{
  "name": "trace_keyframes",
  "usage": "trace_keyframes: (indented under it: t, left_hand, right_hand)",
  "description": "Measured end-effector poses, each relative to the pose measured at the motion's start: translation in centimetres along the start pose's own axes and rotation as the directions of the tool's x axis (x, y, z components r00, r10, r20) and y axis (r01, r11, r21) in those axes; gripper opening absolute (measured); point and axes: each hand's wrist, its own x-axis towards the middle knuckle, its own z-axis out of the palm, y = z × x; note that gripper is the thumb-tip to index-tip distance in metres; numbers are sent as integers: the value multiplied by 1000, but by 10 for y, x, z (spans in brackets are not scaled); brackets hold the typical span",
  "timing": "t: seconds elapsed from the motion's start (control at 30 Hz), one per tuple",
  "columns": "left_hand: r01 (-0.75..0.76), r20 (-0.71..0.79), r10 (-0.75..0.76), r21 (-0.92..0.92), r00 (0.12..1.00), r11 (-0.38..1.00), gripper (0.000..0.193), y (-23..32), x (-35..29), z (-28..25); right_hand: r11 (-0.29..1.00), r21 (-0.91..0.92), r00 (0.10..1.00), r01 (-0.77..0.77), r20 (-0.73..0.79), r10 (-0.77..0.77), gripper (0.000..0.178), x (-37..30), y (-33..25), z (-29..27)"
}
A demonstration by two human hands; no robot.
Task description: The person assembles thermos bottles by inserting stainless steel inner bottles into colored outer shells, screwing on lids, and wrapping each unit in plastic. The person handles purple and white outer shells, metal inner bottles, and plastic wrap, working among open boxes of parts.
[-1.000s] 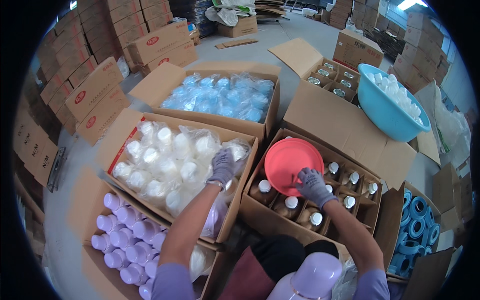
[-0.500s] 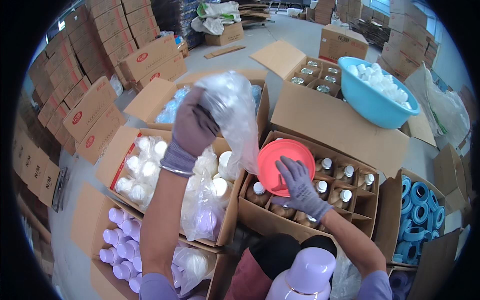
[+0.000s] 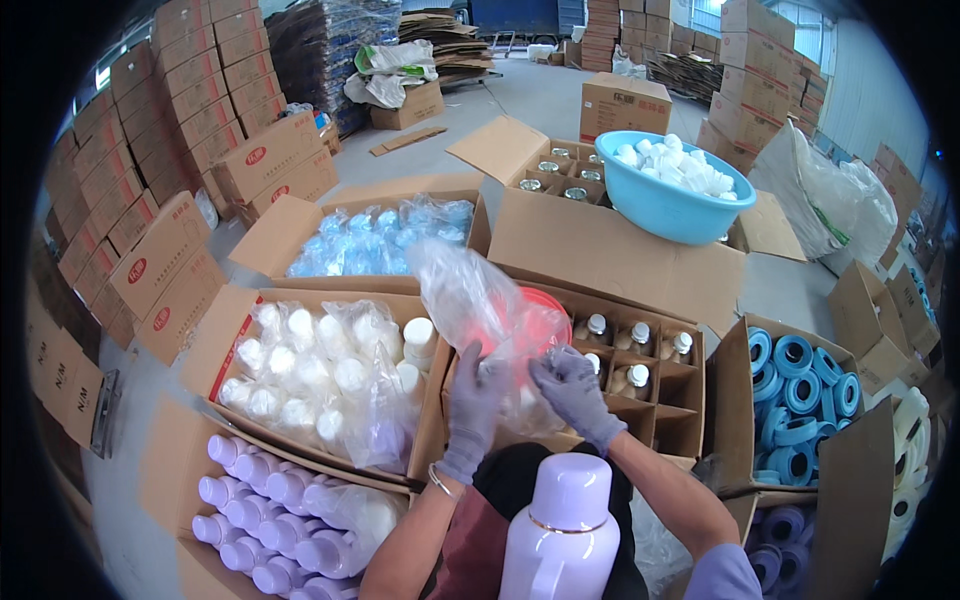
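Loosely above carton edge (image 3: 701,395), clear plastic bag (image 3: 450,291).

Soft, even light; edges bowed, corners black; plastic bag (image 3: 452,288) blurred.

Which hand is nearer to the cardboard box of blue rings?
Right. The right hand is left of the cardboard box of blue rings, apart from it; the left hand is farther left.

Clear plastic bag (image 3: 452,285), crumpled, top leaning left, between left hand (image 3: 474,408) and right hand (image 3: 580,396).
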Motion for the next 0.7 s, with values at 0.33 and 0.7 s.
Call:
trace_keyframes:
  t: [0.33, 0.7]
  left_hand:
    - [95, 780, -105, 58, 617, 994, 32, 91, -141, -91]
    - [-110, 841, -471, 512, 266, 852, 35, 65, -221, -163]
  right_hand:
    - [982, 186, 955, -29, -286, 83, 41, -176, -52, -79]
    - [826, -201, 806, 527, 425, -411, 14, -410, -56, -79]
